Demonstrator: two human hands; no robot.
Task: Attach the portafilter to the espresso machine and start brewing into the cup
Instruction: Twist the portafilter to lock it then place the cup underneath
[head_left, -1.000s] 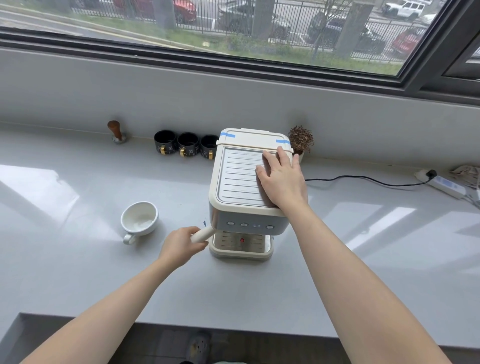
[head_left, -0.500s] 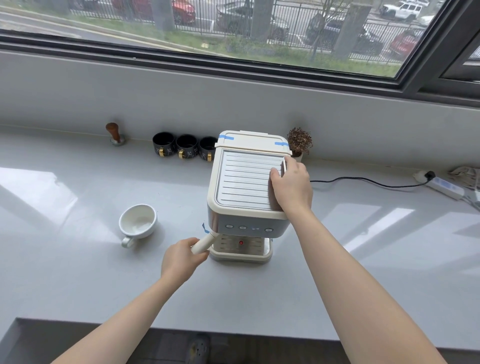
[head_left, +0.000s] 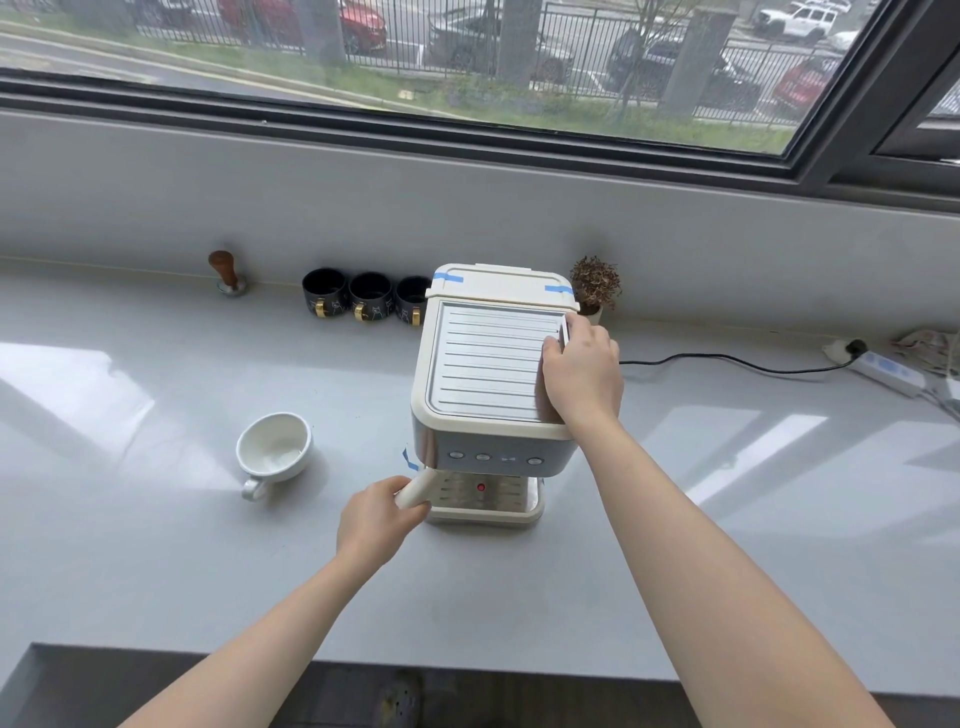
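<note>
A cream espresso machine (head_left: 488, 364) stands on the pale counter. The portafilter's cream handle (head_left: 415, 488) sticks out from under the machine's front left, and my left hand (head_left: 376, 522) is wrapped around it. The portafilter's head is hidden beneath the machine. My right hand (head_left: 582, 374) rests on the right edge of the machine's ribbed top, fingers curled over the side. A white cup (head_left: 274, 451) lies on the counter to the left of the machine, apart from both hands.
Three black cups (head_left: 363, 297) and a wooden-topped tamper (head_left: 226, 273) line the back wall. A small dried plant (head_left: 595, 286) sits behind the machine. A black cord (head_left: 727, 359) runs right to a power strip (head_left: 883, 366). The counter's front edge (head_left: 467, 670) is near me.
My left hand has swung the portafilter handle rightward, toward the machine's front. My right hand slid from the top's middle to its right edge.
</note>
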